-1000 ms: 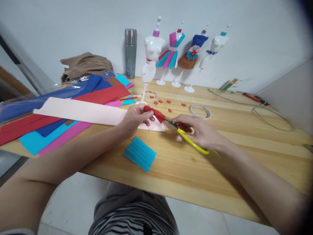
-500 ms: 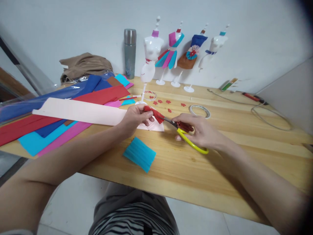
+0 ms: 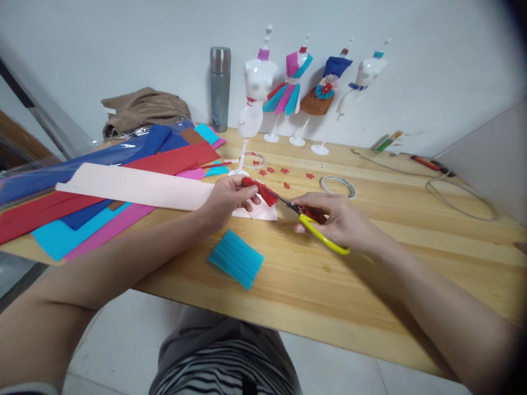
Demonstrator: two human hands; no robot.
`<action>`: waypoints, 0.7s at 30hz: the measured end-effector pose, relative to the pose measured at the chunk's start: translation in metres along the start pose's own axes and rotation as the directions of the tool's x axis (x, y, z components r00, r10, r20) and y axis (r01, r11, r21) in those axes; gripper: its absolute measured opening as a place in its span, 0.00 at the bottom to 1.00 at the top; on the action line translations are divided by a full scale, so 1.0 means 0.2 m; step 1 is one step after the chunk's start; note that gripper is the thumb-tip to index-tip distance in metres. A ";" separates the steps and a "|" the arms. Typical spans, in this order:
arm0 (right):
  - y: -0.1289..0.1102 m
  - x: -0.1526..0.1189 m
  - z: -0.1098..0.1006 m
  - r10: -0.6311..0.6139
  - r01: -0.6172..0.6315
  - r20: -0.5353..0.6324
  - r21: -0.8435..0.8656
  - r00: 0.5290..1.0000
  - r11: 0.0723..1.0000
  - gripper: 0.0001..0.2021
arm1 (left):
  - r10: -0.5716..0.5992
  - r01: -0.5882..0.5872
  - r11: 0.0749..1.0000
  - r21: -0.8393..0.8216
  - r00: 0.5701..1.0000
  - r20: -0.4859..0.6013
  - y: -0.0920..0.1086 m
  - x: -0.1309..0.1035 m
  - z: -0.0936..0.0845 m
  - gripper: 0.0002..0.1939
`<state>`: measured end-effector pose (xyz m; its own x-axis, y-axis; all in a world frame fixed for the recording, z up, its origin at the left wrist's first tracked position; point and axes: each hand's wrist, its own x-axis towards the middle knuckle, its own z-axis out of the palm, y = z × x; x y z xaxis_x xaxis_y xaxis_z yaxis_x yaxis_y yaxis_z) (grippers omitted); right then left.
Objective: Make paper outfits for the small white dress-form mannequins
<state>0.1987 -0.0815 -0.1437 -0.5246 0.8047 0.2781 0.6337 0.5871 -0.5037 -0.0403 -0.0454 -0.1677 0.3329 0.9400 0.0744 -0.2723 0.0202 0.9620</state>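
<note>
1. My one camera sits on my head, facing forward and down across the bench (image 3: 321, 304).
2. It takes in everything from my striped top (image 3: 222, 365) at the near edge to the wall (image 3: 164, 44) on the far side.
3. My left hand (image 3: 230, 200) and right hand (image 3: 333, 216) fall mid-view, nearer the lens than the wall.
4. My forearms (image 3: 415, 282) enter from near left and near right.

No lettering, brand or number can be read. At eleven o'clock, the bottle (image 3: 220, 90) bears a faint, unclear pattern; at ten, the white patch (image 3: 110, 111) on the brown cloth (image 3: 148, 109) is too small to make out.
</note>
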 end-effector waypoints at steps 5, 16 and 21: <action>0.00 0.00 0.00 -0.005 0.004 -0.025 -0.022 1.000 1.000 0.23 | -0.037 0.036 0.999 -0.034 0.999 -0.027 0.01 0.00 0.01 0.03; 0.04 0.01 0.02 -0.100 0.095 -0.091 -0.052 0.991 0.994 0.21 | -0.071 0.068 0.995 -0.068 0.997 -0.041 0.02 -0.01 0.01 0.02; 0.05 0.01 0.02 -0.075 0.071 -0.071 -0.047 0.995 0.996 0.20 | -0.079 0.077 0.995 -0.066 0.996 -0.041 0.03 -0.01 0.01 0.03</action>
<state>0.2012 -0.0750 -0.1521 -0.5289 0.7628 0.3721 0.6208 0.6467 -0.4432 -0.0399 -0.0484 -0.1618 0.3165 0.9485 -0.0129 -0.3052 0.1147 0.9454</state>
